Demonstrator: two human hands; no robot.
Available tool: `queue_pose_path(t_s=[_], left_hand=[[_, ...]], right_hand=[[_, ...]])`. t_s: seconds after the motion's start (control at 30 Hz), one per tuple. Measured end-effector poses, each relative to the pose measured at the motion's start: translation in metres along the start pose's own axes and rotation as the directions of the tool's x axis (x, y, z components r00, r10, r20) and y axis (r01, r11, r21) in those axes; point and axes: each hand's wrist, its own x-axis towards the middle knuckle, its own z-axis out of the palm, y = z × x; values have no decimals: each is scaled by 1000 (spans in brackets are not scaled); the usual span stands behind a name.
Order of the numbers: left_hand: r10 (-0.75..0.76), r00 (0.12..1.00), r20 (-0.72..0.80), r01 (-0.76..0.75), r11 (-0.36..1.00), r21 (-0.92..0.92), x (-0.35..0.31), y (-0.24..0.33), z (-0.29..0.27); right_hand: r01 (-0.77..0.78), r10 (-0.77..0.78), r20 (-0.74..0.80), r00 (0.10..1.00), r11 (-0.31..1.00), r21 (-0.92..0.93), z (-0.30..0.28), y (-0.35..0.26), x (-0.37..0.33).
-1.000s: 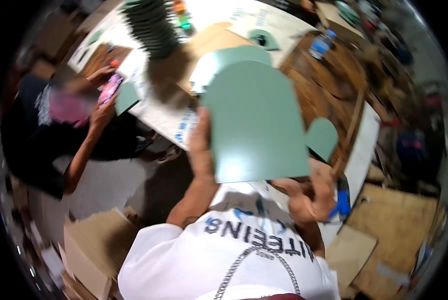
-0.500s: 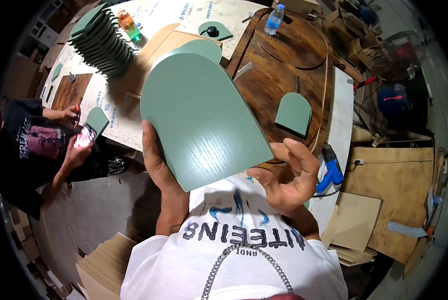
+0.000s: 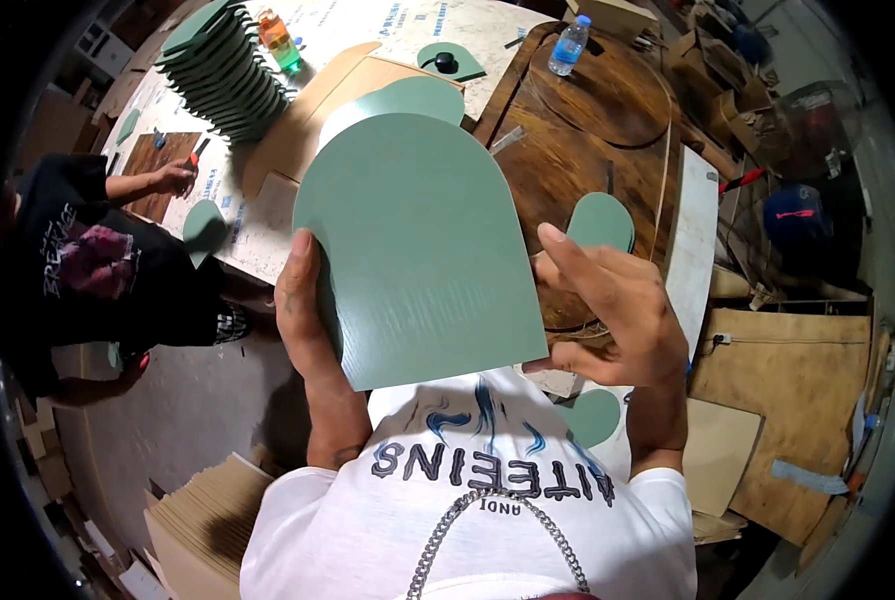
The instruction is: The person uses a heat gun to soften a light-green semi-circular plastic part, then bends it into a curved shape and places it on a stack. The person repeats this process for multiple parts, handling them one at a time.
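Note:
A green arch-topped panel (image 3: 423, 250) with a glossy face is held up in front of my chest. My left hand (image 3: 308, 310) grips its left edge, thumb along the side and the other fingers hidden behind. Beside the right edge is my right hand (image 3: 636, 320), its fingers apart. The right thumb tip comes close to the lower right corner; I cannot tell whether it touches. Behind the panel's top shows another rounded green panel (image 3: 408, 97). A smaller green arch (image 3: 603, 220) lies beyond my right hand, partly covered by it.
Stacked green panels (image 3: 223, 80) stand at the far left near an orange-and-green bottle (image 3: 280, 42). A water bottle (image 3: 570, 45) stands on the dark wooden board (image 3: 608, 95). A co-worker (image 3: 98, 240) is at left. Brown sheets (image 3: 208, 520) are stacked at lower left.
The panel has turned more upright. My right hand has moved up and right from its lower corner, fingers spreading. The co-worker has lowered one hand, and their small green panel now rests at the table edge.

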Motion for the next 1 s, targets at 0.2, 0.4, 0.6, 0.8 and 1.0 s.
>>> queue_pose_path(t_s=[0.2,0.4,0.6,0.8,1.0], left_hand=[[-54,998,-35,55,998,20,-4,4,-1],[49,998,-33,-47,997,63,-10,13,2],[215,933,289,-193,976,-103,-2,-4,-33],[56,998,10,-56,998,12,-7,10,-3],[86,993,78,-89,995,34,-3,11,-9]], right_hand=[[43,-33,87,996,993,-109,-3,-2,8],[-7,7,-17,1000,1000,-18,5,-9,6],[-2,9,-76,997,995,104,23,-16,-8],[50,-34,-148,988,993,107,26,-21,-9],[53,-25,-239,971,992,114,30,-23,-14]])
